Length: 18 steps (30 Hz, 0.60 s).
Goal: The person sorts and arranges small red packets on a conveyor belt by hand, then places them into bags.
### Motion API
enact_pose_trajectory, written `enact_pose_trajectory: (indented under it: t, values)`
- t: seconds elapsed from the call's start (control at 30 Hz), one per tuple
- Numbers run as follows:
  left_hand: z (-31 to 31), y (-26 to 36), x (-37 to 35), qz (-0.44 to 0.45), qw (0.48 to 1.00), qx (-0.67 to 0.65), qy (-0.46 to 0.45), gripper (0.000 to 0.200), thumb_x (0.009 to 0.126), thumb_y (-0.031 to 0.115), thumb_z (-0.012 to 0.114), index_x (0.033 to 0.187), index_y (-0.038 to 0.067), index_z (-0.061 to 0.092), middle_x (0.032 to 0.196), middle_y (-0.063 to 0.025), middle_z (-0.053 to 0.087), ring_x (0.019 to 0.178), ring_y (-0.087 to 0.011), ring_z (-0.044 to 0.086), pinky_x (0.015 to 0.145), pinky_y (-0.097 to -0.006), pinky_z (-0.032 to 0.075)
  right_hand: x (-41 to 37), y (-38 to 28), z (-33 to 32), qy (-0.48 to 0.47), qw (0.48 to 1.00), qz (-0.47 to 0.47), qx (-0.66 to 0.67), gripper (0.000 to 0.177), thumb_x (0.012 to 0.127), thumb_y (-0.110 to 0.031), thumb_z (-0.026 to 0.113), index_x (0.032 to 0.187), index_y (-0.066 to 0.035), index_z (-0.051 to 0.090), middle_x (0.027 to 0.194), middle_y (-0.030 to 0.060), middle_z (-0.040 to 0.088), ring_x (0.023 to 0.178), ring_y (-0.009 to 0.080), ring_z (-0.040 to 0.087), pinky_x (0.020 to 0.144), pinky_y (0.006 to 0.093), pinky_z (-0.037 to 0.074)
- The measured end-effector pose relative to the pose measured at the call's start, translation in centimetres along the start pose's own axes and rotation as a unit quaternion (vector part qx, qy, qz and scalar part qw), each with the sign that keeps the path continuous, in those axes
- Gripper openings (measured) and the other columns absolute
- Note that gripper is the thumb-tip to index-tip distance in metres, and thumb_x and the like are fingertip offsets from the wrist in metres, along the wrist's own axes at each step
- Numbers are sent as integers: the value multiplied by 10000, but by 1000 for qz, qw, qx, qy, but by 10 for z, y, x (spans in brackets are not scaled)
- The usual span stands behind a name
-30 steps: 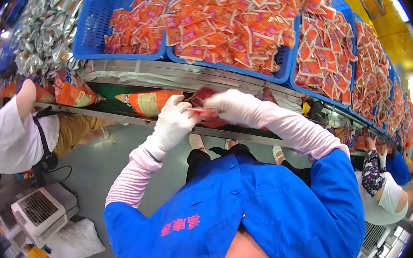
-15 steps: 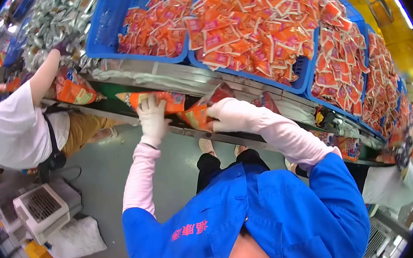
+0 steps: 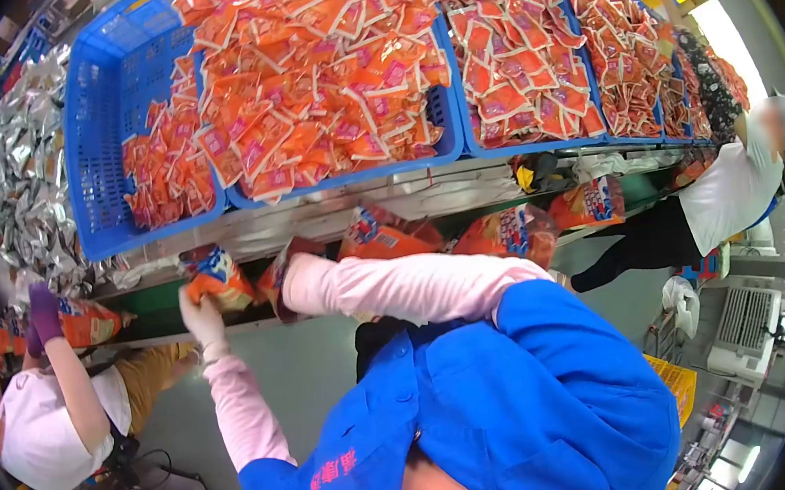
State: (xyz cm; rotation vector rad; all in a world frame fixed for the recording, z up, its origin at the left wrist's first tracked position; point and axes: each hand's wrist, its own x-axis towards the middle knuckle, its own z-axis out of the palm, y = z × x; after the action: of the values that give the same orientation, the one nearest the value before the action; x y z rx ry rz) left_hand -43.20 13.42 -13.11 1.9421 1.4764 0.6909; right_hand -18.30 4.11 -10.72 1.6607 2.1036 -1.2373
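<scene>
"Where are the hands?"

"The left hand, in a pale glove, is at the lower edge of an orange bag with blue and white print. The hand is blurred, so I can't tell whether it grips the bag or only touches it."

"And the right one?"

"The right hand, also gloved, is against a dark red bag, just to the right of the orange one. Its fingers are mostly hidden, so I can't tell how tightly they are closed."

"Where are those two bags?"

"Both are at the green belt, in front of the person's blue jacket. A red and orange bag lies beyond the right forearm, and two printed bags are further right along the belt."

"What is behind the belt?"

"A row of blue crates. Small orange packets are heaped high in one; the crate at its left holds fewer, gathered toward its right side. Silver packets are piled at the far left."

"Anyone nearby?"

"A co-worker in a white top is at the left, with a purple-gloved hand near another orange bag. Another person in white is at the right."
</scene>
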Motion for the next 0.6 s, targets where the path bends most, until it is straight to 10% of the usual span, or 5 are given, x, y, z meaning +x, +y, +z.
enact_pose_trajectory:
  t: [0.1,0.23,0.4,0.43,0.6]
  values:
    - [-28,18,-11,-100,978,-174,54,219,1000,45,636,1206,-29,644,1132,-110,716,1022,-170,663,912,-327,511,-225,-8,-128,177,977,-120,26,333,814,-265,762,1089,-77,757,949,118,747,954,298,722,843,438,571]
    - [-37,2,-19,-83,978,-157,113,195,1010,97,636,1159,-28,647,1054,-76,704,936,-135,627,856,-283,491,-322,167,-139,566,793,213,-71,380,812,-65,740,1185,-111,690,1030,124,715,1033,319,690,913,437,559]
    - [-72,3,-4,-37,999,32,7,306,910,87,671,1212,65,629,1000,-148,661,923,-261,645,869,-335,508,-347,356,-76,401,798,388,-228,484,844,-196,779,1307,-150,642,1148,163,701,1086,393,659,955,447,539]
    - [-75,76,0,39,946,299,116,407,881,73,693,1279,70,611,1065,-166,683,960,-331,668,890,-391,531,-348,360,-83,413,816,376,-149,347,870,-197,727,1205,-125,677,1075,175,708,1057,393,671,928,463,541]
    - [32,328,44,378,905,177,75,309,785,223,829,1065,109,764,1091,-84,732,1069,-283,659,965,-416,464,-371,359,-82,520,771,324,-173,246,960,-268,677,1074,-56,727,936,199,724,848,408,691,782,467,551]
